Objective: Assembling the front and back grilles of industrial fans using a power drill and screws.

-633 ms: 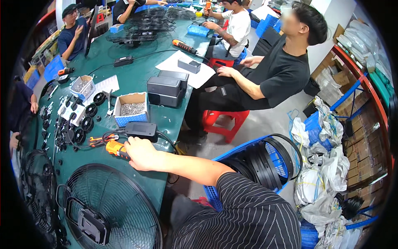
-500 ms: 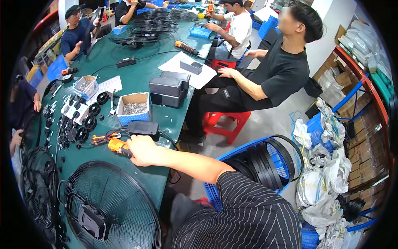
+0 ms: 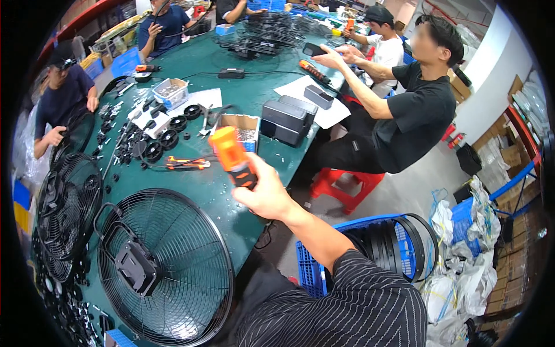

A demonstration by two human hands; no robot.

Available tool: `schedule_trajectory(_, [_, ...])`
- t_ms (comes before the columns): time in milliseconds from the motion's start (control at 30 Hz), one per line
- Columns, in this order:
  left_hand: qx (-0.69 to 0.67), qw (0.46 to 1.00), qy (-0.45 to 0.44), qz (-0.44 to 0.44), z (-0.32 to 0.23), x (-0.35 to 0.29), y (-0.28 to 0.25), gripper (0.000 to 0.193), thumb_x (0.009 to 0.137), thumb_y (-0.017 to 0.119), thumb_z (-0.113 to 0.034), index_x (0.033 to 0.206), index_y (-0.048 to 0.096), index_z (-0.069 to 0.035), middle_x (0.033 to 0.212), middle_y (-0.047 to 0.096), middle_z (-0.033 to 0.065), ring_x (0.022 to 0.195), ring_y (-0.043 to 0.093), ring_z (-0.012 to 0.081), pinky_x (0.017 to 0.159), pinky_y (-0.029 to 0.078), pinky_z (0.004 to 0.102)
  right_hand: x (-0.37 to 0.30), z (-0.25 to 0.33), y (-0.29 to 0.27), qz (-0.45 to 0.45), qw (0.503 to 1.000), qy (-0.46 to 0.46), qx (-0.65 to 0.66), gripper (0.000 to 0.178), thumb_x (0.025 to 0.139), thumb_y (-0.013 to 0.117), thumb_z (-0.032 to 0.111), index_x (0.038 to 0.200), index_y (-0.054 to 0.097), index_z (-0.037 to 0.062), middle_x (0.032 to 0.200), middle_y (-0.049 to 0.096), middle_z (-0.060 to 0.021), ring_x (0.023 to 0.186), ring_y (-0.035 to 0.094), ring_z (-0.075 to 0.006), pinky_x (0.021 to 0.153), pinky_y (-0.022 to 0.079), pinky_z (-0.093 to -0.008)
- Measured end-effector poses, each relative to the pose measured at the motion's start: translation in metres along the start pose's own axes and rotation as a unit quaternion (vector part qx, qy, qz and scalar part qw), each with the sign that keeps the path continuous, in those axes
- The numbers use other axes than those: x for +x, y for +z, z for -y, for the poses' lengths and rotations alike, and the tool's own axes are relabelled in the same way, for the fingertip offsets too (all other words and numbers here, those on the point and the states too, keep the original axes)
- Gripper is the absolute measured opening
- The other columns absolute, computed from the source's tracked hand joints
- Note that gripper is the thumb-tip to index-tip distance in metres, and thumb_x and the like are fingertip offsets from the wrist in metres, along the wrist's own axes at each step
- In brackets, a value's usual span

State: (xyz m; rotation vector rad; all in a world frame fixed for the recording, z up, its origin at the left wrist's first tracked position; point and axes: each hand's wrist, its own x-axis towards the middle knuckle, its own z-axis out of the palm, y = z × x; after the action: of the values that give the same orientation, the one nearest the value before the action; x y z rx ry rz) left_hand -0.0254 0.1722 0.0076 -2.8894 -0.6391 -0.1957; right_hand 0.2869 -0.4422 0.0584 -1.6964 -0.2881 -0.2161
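Observation:
My right hand (image 3: 267,189) is wrapped round an orange and black electric screwdriver (image 3: 229,153), held up above the table. Its tip is not plainly visible. Behind it stands a small box of metal screws (image 3: 248,128), partly covered by the tool. Left of the hand, a pair of orange-handled pliers (image 3: 188,163) lies on the green table (image 3: 217,202). Closest to me rests a large round black fan (image 3: 136,266), its wire guard and rear housing facing up. My left hand is out of view.
Black round knobs (image 3: 168,139) and a bin of small parts (image 3: 170,92) lie farther left. Black boxes (image 3: 286,120) stand at the table's right edge, near a seated co-worker (image 3: 422,98). A blue crate (image 3: 312,269) of black rings sits right of me. More fans (image 3: 66,208) stand left.
My right hand has lifted the electric screwdriver off the table. The view has swung leftward. The nearest co-worker on the right has raised both hands, now holding a dark object.

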Motion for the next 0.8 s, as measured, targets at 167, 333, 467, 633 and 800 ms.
schedule_trajectory(167, [-0.015,0.979,-0.021,0.202,0.114,0.024,0.074,0.027,0.088,0.064,-0.019,0.107,0.071,-0.001,0.104,0.070,0.0209,0.092,0.068,0.0346,0.079,0.053,0.0457,-0.023,0.007,0.020,-0.070,0.978,-0.070,0.185,0.048,0.080,0.065,0.003,0.125,0.048,0.0001,0.087,0.054,-0.0013,0.072,0.053,-0.0072,0.066,0.046,-0.0267])
schedule_trajectory(333, [0.007,0.972,-0.028,0.235,0.122,0.029,0.084,0.027,0.088,0.065,-0.019,0.107,0.071,0.000,0.103,0.070,0.0207,0.091,0.068,0.0348,0.079,0.053,0.0455,-0.040,-0.002,0.038,-0.059,0.966,-0.233,0.099,0.051,0.077,0.067,-0.002,0.125,0.047,-0.0026,0.091,0.055,-0.0030,0.077,0.055,-0.0084,0.069,0.046,-0.0245])
schedule_trajectory(467, [0.038,0.977,-0.033,0.209,0.072,0.019,0.041,0.023,0.087,0.064,-0.018,0.100,0.070,0.000,0.094,0.069,0.0196,0.084,0.067,0.0353,0.075,0.054,0.0450,-0.045,-0.002,0.044,-0.060,0.973,-0.219,0.035,0.053,0.074,0.071,0.001,0.122,0.048,-0.0015,0.089,0.057,-0.0101,0.074,0.058,-0.0198,0.070,0.048,-0.0309])
schedule_trajectory(633, [0.053,0.979,-0.038,0.194,-0.014,0.016,-0.030,0.018,0.086,0.064,-0.016,0.093,0.069,-0.001,0.084,0.068,0.0183,0.076,0.066,0.0359,0.070,0.054,0.0442,-0.045,0.000,0.045,0.015,0.983,-0.106,0.149,0.045,0.080,0.070,0.003,0.119,0.048,0.0003,0.087,0.057,-0.0061,0.076,0.058,-0.0140,0.069,0.047,-0.0309])
schedule_trajectory(800, [0.093,0.977,-0.090,0.172,-0.085,0.010,-0.103,0.027,0.088,0.065,-0.019,0.106,0.071,0.001,0.096,0.072,0.0205,0.083,0.069,0.0379,0.076,0.054,0.0430,-0.039,0.008,0.041,0.018,0.977,-0.075,0.199,0.039,0.083,0.068,0.001,0.117,0.049,0.0009,0.078,0.052,-0.0005,0.067,0.051,-0.0074,0.063,0.044,-0.0252])
